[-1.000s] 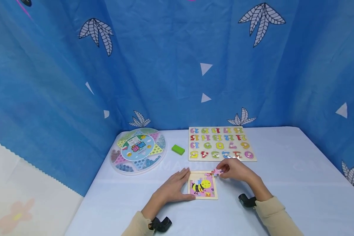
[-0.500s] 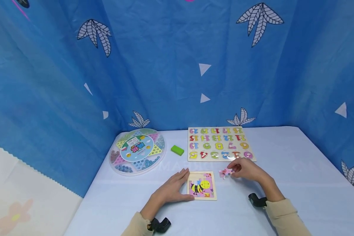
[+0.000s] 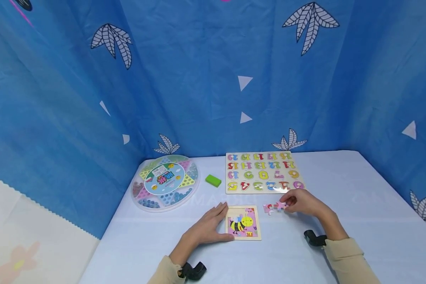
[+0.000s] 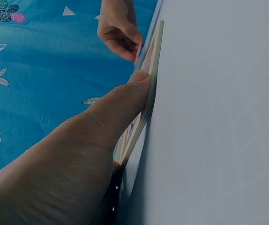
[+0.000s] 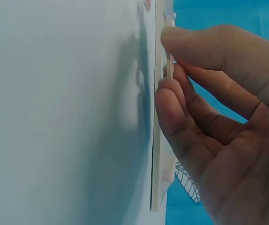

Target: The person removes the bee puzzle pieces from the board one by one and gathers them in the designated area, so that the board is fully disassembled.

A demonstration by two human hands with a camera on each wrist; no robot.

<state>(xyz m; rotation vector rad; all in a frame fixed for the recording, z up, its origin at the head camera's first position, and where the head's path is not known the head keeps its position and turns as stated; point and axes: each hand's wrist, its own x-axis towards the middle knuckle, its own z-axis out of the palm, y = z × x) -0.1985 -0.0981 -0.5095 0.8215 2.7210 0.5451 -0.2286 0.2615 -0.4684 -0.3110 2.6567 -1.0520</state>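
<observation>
The bee puzzle (image 3: 245, 225) lies flat on the white table (image 3: 145, 248), between the two hands, with bare wood showing in the far left of its recess; nearest of all, at the bottom edge, are the left sleeve (image 3: 167, 271) and right sleeve (image 3: 348, 256), both beige, with a black device strapped at each wrist; the left hand (image 3: 206, 227) is spread at the puzzle's left side, its thumb resting on the near rim and its other fingers, fairly straight, reaching to the far left corner; the right hand (image 3: 304, 204), beyond the puzzle to the right, pinches a pink piece (image 3: 280, 206) between thumb and fingers; a second piece (image 3: 268, 209), also pink, lies on the table just left of that one, though whether the two touch I cannot tell; farther back a green block (image 3: 213, 180) sits between a round game case (image 3: 177, 189), at left, and a number board (image 3: 269, 180), at right, whose near edge is close to the right hand; behind everything hangs a blue curtain (image 3: 206, 79) printed with white leaves and triangles.
</observation>
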